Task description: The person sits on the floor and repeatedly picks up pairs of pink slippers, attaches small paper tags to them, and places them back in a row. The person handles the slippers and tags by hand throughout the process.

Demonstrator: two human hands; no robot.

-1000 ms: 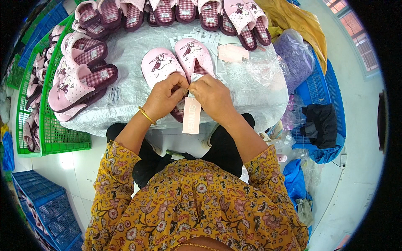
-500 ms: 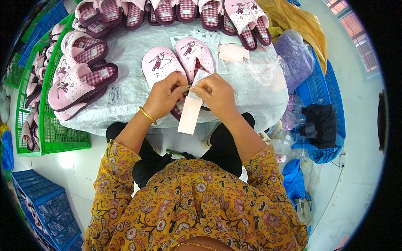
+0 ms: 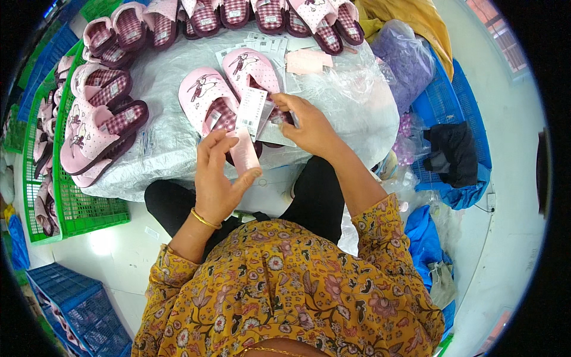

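Observation:
A pair of pink slippers with a dark animal print lies before me, the left slipper beside the right slipper. A pink hang tag and a white printed label hang over their openings. My left hand has its thumb and fingers apart around the pink tag, touching its edges. Over the right slipper's heel, my right hand is open, thumb and forefinger apart. A small clear plastic piece lies between its fingertips and the label. Any string there is too fine to make out.
More pink slippers line the table's far and left edges. Loose labels and pink cards lie beyond the pair. Green crates stand left, a blue crate lower left, and blue baskets right.
My hands have parted from their pinch at the tag. The left moved down and opened around the tag; the right opened. The white label now shows more fully, and the view has shifted.

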